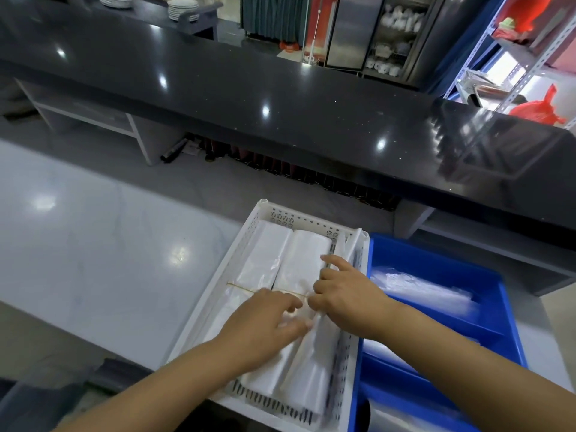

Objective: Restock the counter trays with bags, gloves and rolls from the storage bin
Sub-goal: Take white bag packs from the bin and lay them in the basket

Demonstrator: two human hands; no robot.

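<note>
A white perforated tray (pixel 218 294) on the counter holds two long stacks of clear plastic bags (pixel 271 260), side by side, with a thin rubber band (pixel 246 287) across them. My left hand (pixel 265 322) lies flat on the bags near the middle, fingers spread and blurred. My right hand (pixel 346 294) rests on the right stack, fingers pinched at the rubber band's right end, index finger pointing along the tray's right wall. To the right stands a blue storage bin (pixel 486 275) with clear plastic packs (pixel 420 288) inside.
The white counter surface (pixel 93 244) stretches to the left of the tray. Behind it runs a raised black glossy countertop (pixel 249 88). Metal shelving (pixel 514 57) with red bags stands at the far right, and stacked plates (pixel 184 9) sit at the back.
</note>
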